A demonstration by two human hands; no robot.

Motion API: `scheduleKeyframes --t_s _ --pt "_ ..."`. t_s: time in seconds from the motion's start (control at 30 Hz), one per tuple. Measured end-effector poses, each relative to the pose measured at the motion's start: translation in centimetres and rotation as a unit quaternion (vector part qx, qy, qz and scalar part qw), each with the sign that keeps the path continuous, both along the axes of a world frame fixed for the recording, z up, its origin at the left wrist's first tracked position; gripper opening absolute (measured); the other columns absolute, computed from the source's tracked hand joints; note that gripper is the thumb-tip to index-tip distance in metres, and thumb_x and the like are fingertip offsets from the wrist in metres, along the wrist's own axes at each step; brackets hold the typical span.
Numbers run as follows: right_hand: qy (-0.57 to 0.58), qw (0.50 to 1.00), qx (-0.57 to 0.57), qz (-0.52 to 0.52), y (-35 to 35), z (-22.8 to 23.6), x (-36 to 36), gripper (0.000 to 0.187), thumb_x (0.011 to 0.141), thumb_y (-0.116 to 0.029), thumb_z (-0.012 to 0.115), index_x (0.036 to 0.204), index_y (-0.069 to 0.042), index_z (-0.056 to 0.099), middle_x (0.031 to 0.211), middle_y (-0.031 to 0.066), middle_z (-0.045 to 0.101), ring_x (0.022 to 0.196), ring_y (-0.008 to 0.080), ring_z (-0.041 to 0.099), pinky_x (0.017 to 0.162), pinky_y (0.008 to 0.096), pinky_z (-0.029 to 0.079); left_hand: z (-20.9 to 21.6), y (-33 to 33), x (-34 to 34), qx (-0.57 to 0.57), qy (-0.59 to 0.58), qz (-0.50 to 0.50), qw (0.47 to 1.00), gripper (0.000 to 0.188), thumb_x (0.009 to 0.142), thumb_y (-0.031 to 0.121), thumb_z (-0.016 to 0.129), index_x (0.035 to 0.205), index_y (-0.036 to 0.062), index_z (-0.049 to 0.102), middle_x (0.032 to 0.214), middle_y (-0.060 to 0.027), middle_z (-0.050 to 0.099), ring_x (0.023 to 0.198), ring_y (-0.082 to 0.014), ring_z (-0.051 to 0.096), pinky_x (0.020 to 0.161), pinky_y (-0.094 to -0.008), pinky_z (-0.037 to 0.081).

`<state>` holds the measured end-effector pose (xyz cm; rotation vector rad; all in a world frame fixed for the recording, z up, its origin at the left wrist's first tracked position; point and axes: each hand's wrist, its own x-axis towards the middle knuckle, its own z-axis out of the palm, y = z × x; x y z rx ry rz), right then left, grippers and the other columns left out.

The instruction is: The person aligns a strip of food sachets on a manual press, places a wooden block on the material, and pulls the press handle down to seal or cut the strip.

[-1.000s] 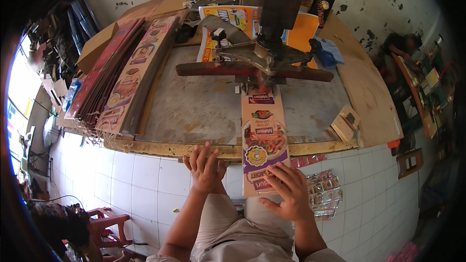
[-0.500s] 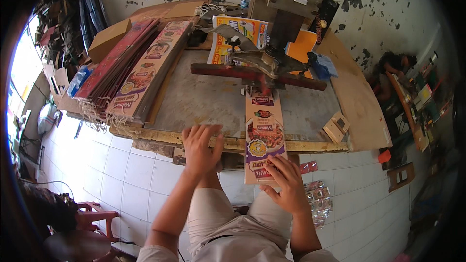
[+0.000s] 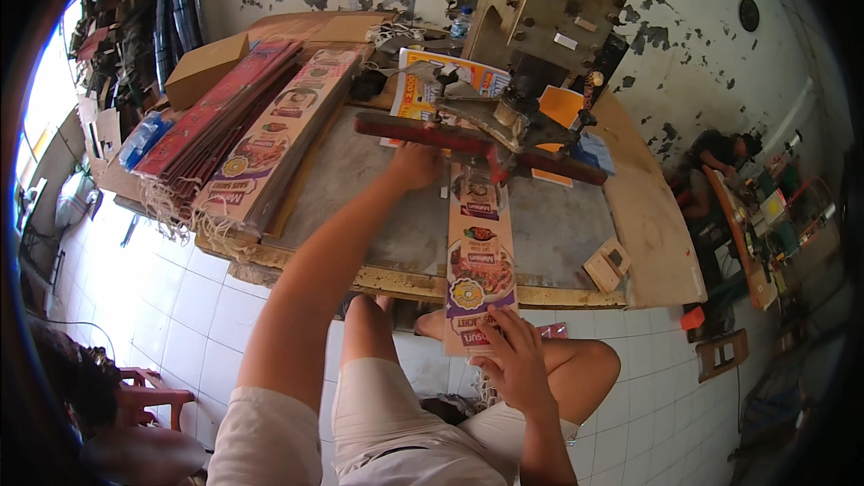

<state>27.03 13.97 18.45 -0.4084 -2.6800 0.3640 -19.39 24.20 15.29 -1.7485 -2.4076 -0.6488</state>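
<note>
A long printed cardboard strip (image 3: pixel 481 256), peach and purple with food pictures, lies on the grey tabletop. Its far end is beneath the head of a metal press (image 3: pixel 513 112), and its near end juts past the table's front edge. There my right hand (image 3: pixel 513 355) grips the near right corner, fingers on top and thumb at the end edge. My left hand (image 3: pixel 418 166) reaches to the press's red crossbar (image 3: pixel 418 132), left of the strip's far end. The bar hides its fingers, so what they touch cannot be made out.
Stacks of similar peach strips (image 3: pixel 279 139) and red strips (image 3: pixel 220 112) with white strings lie at the left. A wooden block with a slot (image 3: pixel 607 264) sits at the front right. Printed sheets (image 3: pixel 409 94) lie behind the press. Another person (image 3: pixel 720 157) works at the far right.
My left hand has gone from above the table's front edge forward to the crossbar. My right hand stays on the strip's near end. My right knee has swung outward.
</note>
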Motion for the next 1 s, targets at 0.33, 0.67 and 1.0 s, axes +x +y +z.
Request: scheduleKeyframes --t_s 0.33,0.67,1.0 --pt "0.0 0.999 -0.002 -0.039 -0.2 -1.2 1.0 0.06 0.096 -0.044 0.08 0.147 -0.015 0.069 0.161 0.0147 0.057 0.151 0.0405 0.051 0.119 0.0583 0.041 -8.8 16.2 -8.4 0.225 0.041 0.136 0.964 0.048 0.105 0.045 0.062 0.138 0.0101 0.062 0.122 -0.018 0.074 0.101 -0.0361 0.074 0.089 -0.054 0.06" --pt "0.025 0.999 -0.018 -0.019 0.9 -2.3 0.5 0.063 0.092 -0.049 0.08 0.145 -0.016 0.072 0.157 0.0098 0.063 0.148 0.0393 0.054 0.115 0.0559 0.044 -8.9 16.3 -7.4 0.265 -0.155 0.095 0.947 0.04 0.107 0.042 0.062 0.131 0.0091 0.063 0.112 -0.0145 0.073 0.09 -0.0297 0.073 0.077 -0.0473 0.058" --pt "0.006 1.0 -0.005 -0.007 1.3 0.7 -0.7 0.06 0.093 -0.047 0.079 0.143 -0.014 0.074 0.152 0.0075 0.068 0.143 0.0362 0.061 0.111 0.0507 0.047 -5.6 14.0 -8.7 0.293 -0.477 -0.108 0.822 0.034 0.109 0.038 0.062 0.126 0.0086 0.064 0.103 -0.0115 0.072 0.081 -0.0242 0.07 0.069 -0.0414 0.056"
